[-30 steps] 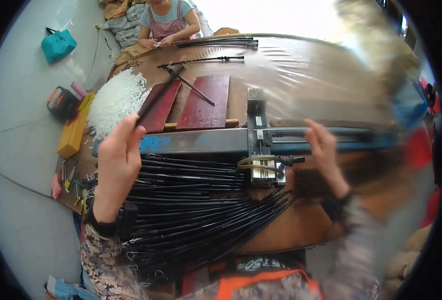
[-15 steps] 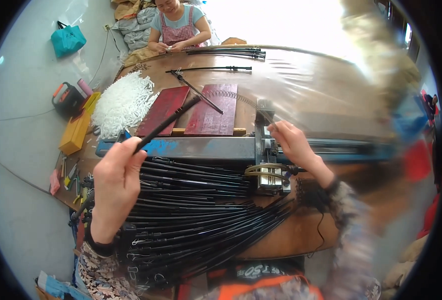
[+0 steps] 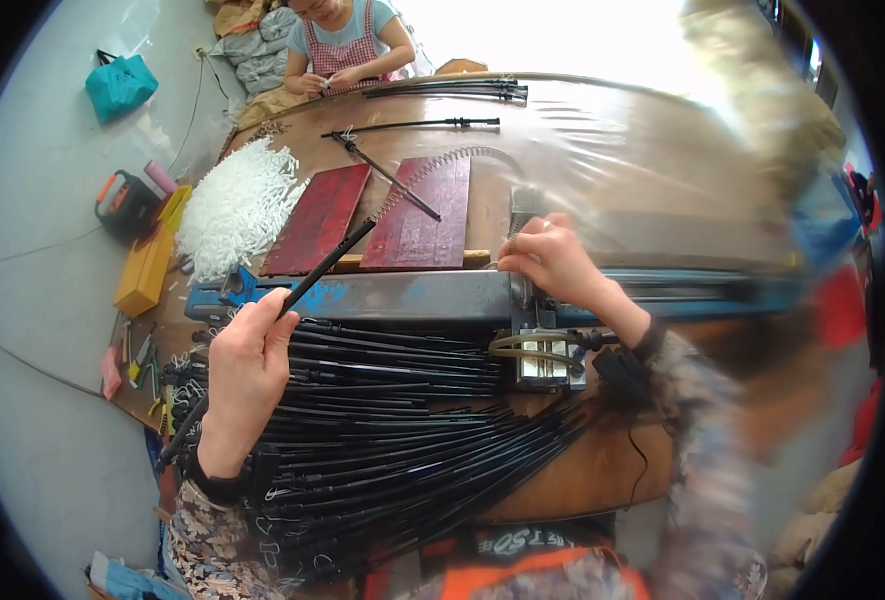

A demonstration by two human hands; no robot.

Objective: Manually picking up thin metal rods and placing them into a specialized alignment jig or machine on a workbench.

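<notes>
My left hand is closed around a thin black tube, which slants up and away to the right. From the tube's far tip a long thin coil spring arches over to my right hand. Thumb and fingers of that hand pinch the spring, just above a blue-grey metal bar. Whether the spring's end is inside the tube is too small to tell. Below my hands lies a thick row of black rods, beside a metal clamp block.
Two dark red boards lie beyond the bar, with another black rod across one. Left of them is a heap of white tubes. Across the table a person in a checked apron handles something small. Hand tools lie at the left edge.
My right hand has moved slightly left and turned, and the spring now bows higher. The tube's tip has shifted down and left, with my left hand slightly lower. The whole view has shifted a little.
</notes>
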